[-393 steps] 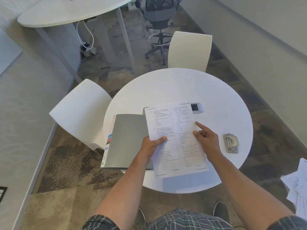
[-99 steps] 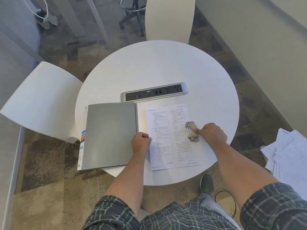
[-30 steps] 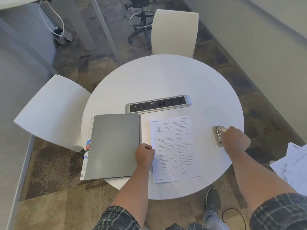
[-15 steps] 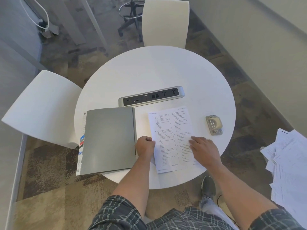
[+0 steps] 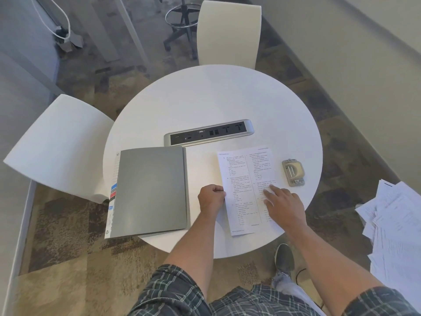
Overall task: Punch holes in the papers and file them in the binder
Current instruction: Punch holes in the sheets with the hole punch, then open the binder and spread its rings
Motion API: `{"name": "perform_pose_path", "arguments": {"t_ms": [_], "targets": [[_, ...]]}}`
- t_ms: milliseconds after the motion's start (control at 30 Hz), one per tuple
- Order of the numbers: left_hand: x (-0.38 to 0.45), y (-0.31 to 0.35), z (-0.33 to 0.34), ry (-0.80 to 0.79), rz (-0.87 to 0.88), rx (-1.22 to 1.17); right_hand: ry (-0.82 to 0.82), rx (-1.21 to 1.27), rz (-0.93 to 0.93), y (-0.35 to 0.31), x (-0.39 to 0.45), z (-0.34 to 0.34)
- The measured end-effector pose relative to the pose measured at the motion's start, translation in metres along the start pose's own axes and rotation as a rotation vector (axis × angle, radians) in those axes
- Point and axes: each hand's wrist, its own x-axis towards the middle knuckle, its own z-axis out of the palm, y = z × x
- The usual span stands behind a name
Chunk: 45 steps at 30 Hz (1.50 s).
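A printed paper sheet [image 5: 243,179] lies on the round white table [image 5: 205,99], right of a closed grey binder [image 5: 150,190]. My left hand [image 5: 210,198] is fisted, pinching the sheet's left edge, which lifts slightly. My right hand [image 5: 282,204] lies flat on the sheet's lower right part with fingers spread. A small metal hole punch [image 5: 293,172] sits on the table to the right of the sheet, apart from both hands.
A silver power strip [image 5: 208,135] is set into the table behind the binder and sheet. White chairs stand at the left [image 5: 59,147] and far side [image 5: 229,33]. A loose pile of papers [image 5: 394,236] lies at the right, beyond the table edge.
My right hand let go of the hole punch, which stays at the right, and came down onto the sheet. The sheet has slid a little right, away from the binder.
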Motion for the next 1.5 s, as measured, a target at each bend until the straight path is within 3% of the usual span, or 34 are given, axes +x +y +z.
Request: {"name": "perform_pose_path", "arguments": {"t_ms": [367,533,667,800,867,1000,1233,1500], "targets": [[-0.008,-0.006,-0.013,-0.139,-0.022,-0.054,-0.057,-0.098,0.001,-0.006,0.005,-0.013],[-0.016,-0.013,-0.024,-0.088,0.019,0.005,-0.019,-0.151,0.051,-0.021,0.009,-0.02],[-0.025,-0.016,-0.044,0.052,0.13,0.218,0.011,0.006,-0.009,-0.055,0.013,-0.021],[-0.029,-0.025,-0.072,0.214,0.308,0.603,-0.08,0.279,-0.154,-0.097,0.014,-0.019],[-0.027,-0.036,-0.087,0.251,0.389,0.821,-0.168,0.381,-0.206,-0.118,0.014,-0.015],[-0.029,-0.059,-0.116,0.233,0.525,1.039,-0.281,0.512,-0.248,-0.153,0.012,-0.007],[-0.044,-0.084,-0.151,0.067,0.517,1.246,-0.274,-0.034,-0.671,-0.179,0.014,-0.001],[-0.045,-0.097,-0.154,0.053,0.518,1.305,-0.307,-0.088,-0.735,-0.185,0.012,0.001]]}}
